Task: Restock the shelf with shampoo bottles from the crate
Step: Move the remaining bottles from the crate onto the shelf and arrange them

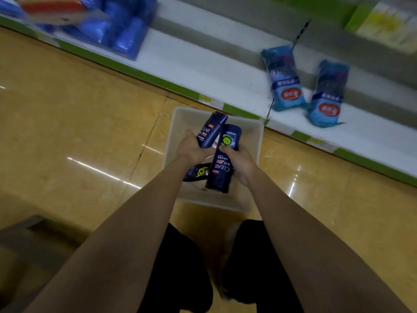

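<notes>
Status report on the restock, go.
Left hand gripping one shampoo bottle, right hand another, both over the crate. Shelf gap ahead open. Nothing blocking.

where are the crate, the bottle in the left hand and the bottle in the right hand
crate [256, 134], head view, bare far right wall
bottle in the left hand [211, 129], head view, middle of the dark blue label face
bottle in the right hand [222, 171], head view, label near the CLEAR lettering
</notes>
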`<state>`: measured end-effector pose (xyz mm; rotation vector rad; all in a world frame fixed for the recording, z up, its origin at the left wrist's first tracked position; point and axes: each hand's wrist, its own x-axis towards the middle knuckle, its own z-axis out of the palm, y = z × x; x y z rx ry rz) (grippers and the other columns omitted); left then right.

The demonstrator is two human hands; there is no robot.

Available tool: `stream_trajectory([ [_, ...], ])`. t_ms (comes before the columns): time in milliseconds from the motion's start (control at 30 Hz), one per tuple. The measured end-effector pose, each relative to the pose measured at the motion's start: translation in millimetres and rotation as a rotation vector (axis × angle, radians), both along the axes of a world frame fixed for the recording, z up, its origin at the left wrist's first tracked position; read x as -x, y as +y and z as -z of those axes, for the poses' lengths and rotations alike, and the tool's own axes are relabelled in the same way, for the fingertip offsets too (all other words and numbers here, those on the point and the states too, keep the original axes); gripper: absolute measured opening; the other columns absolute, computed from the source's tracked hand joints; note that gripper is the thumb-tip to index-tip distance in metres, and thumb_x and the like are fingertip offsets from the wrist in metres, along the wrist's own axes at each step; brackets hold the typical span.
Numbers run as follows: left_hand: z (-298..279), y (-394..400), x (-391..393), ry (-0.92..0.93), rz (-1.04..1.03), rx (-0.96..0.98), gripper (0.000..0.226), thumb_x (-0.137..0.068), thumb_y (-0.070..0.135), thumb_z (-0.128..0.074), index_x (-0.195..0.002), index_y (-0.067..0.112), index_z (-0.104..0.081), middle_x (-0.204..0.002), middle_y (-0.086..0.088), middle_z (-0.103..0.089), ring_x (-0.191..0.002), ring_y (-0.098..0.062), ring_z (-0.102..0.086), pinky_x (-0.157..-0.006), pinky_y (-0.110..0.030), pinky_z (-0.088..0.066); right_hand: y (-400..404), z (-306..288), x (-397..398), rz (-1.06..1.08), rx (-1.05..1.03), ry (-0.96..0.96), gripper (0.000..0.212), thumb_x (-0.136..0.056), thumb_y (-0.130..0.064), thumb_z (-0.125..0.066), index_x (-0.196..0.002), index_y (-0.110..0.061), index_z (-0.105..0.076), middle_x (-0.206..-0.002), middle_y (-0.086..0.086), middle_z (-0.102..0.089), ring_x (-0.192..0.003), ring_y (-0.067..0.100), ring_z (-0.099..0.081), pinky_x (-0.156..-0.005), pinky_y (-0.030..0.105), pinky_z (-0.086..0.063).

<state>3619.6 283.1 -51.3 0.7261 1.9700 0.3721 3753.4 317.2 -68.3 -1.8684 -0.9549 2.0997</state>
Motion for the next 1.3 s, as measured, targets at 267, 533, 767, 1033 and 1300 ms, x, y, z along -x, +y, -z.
stream_trajectory([
  [267,-228,-18,19,-0.179,-0.196,-0.152,0.023,-0.084,0.025,-0.065,-0.100,0.018,-0.049,-0.080,0.005,-0.054,-0.079,-0.017,-0.054,-0.065,-0.024,-0.042,-2,-231,18,-0.120,-0.108,0.153,0.019,-0.095,-0.022,-0.055,-0.111,-0.024,-0.045,-0.101,0.015,-0.061,-0.074,0.026,-0.063,-0.061,0.035,-0.056],
  [533,-415,-28,45,-0.267,-0.406,-0.291,0.023,-0.086,0.019,-0.062,-0.106,0.009,-0.056,-0.085,-0.003,-0.062,-0.073,-0.016,-0.060,-0.057,-0.021,-0.047,-2,-420,51,-0.128,-0.075,0.300,0.045,-0.098,0.006,-0.025,-0.123,-0.012,-0.058,-0.099,0.016,-0.064,-0.083,0.029,-0.063,-0.070,0.033,-0.060],
  [767,-549,-18,73,-0.177,-0.447,-0.437,0.016,-0.084,0.023,-0.063,-0.093,0.012,-0.057,-0.087,-0.007,-0.063,-0.076,-0.020,-0.061,-0.065,-0.024,-0.050,2,-556,77,-0.579,-0.470,0.191,0.071,-0.084,0.021,-0.039,-0.136,-0.027,-0.038,-0.103,0.012,-0.059,-0.065,0.012,-0.064,-0.050,0.025,-0.054],
  [1033,-662,-1,78,-0.231,-0.258,-0.593,0.009,-0.084,0.021,-0.065,-0.085,0.013,-0.059,-0.078,-0.007,-0.061,-0.072,-0.022,-0.058,-0.067,-0.026,-0.048,17,-667,64,-0.770,-1.139,-0.186,0.069,-0.066,-0.030,-0.084,-0.124,-0.019,-0.049,-0.119,0.005,-0.041,-0.104,0.019,-0.047,-0.084,0.026,-0.037],
  [1300,-761,20,32,-0.362,-0.224,-0.814,0.040,-0.071,0.043,-0.069,-0.097,0.014,-0.060,-0.080,-0.003,-0.065,-0.067,-0.014,-0.060,-0.062,-0.024,-0.049,20,-755,31,-0.453,-1.266,-0.146,0.045,-0.073,-0.015,-0.076,-0.103,-0.001,-0.046,-0.102,0.007,-0.059,-0.083,0.018,-0.057,-0.065,0.021,-0.041],
])
